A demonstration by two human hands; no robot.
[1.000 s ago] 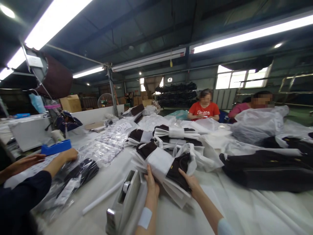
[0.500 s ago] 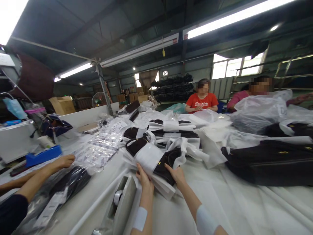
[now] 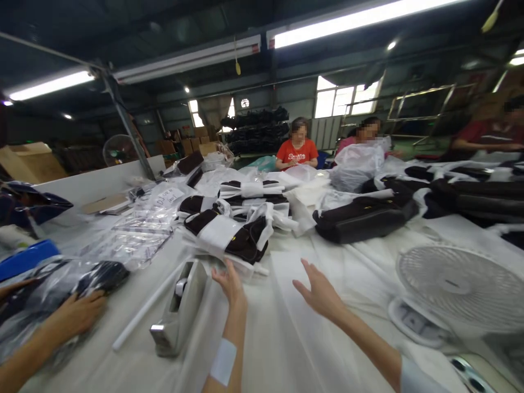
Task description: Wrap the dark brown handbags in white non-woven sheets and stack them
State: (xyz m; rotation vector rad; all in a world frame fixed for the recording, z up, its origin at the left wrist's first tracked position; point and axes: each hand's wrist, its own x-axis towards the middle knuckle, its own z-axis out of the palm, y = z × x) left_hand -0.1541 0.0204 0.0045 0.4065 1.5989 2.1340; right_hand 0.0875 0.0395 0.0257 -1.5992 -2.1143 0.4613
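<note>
My left hand (image 3: 230, 283) is at the front edge of a dark fabric bag (image 3: 243, 240) with a white paper band (image 3: 220, 232) around it. Its fingers are apart; whether the fingertips touch the bag or the paper under it I cannot tell. Over the white sheet to the right, my right hand (image 3: 321, 292) is open, thumb apart, with nothing in it. A grey tape dispenser (image 3: 182, 308) stands left of my left forearm. Behind the banded bag lie more wrapped dark bags (image 3: 251, 191).
At left, a co-worker's hand (image 3: 77, 316) rests on a plastic-wrapped dark item (image 3: 104, 275). Clear plastic bags (image 3: 137, 234) lie behind it. A white fan (image 3: 454, 286) and a phone (image 3: 477, 376) are at right. Larger dark bags (image 3: 360, 218) fill the far right; people sit across the table.
My hands have let go of the banded bag, which now lies on the pile. My right hand moved away to the right. The view turned right, and the co-worker's hand reached onto the plastic-wrapped item.
</note>
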